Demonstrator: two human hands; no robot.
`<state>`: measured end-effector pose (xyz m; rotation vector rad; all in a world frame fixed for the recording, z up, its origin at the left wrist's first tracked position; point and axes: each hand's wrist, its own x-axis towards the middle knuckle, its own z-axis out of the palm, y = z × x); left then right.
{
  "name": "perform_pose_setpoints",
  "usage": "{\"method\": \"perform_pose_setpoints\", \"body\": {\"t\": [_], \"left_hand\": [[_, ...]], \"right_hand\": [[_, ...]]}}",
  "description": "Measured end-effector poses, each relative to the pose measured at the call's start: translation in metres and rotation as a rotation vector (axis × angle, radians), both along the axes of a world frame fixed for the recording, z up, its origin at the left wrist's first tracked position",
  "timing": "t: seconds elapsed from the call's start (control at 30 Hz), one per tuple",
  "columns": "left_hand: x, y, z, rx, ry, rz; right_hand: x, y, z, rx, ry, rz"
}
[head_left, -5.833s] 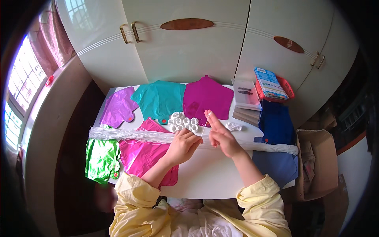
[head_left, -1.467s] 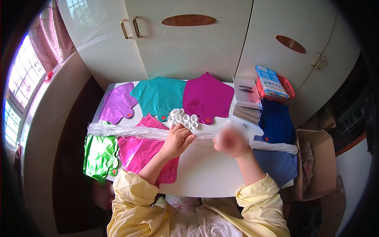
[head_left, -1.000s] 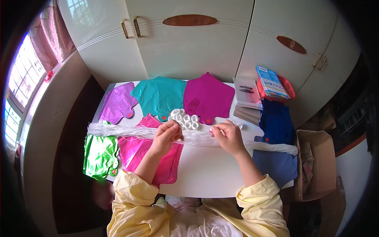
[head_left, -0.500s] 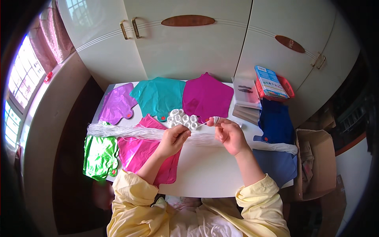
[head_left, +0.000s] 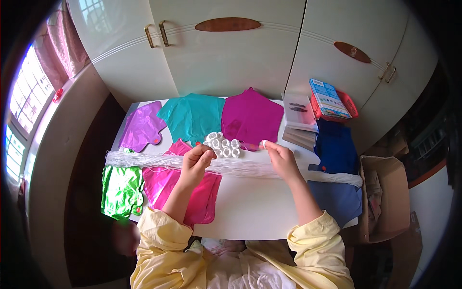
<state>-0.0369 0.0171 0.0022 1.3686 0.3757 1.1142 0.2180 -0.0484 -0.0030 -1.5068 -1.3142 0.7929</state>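
Above the table, my left hand is closed in a pinch near the white coils, seemingly on white string; its fingertips hide most of what they hold. My right hand is closed too, with a small loop of white string wound around its fingertips. Between the hands the strand is blurred and hard to follow. Several small white string coils sit bunched on the table between the two hands. A long hank of loose white string stretches across the table beneath both hands.
Flat foil sheets lie around the table: purple, teal, magenta, pink, green and dark blue. Clear plastic boxes and a red basket stand back right. A cardboard box is at right.
My hands have moved apart, the left going left and slightly up, the right going slightly right. The string wrap at the right fingertips looks smaller, and the strand between the hands is less distinct.
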Motion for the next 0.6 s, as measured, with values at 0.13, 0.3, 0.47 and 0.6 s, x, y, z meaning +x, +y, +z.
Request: {"method": "perform_pose_setpoints", "body": {"t": [0.13,0.3,0.47,0.6], "left_hand": [[-0.002,-0.001,0.003,0.110,0.049,0.002],[-0.001,0.000,0.005,0.018,0.059,0.013],[-0.002,0.006,0.006,0.028,0.140,0.067],[0.007,0.002,0.013,0.426,0.557,0.364]], "right_hand": [[-0.008,-0.001,0.006,0.019,0.208,0.004],[-0.002,-0.004,0.018,-0.156,0.442,0.103],[-0.002,-0.005,0.018,-0.123,0.454,0.104],[-0.007,-0.010,0.026,-0.031,0.456,0.227]]}}
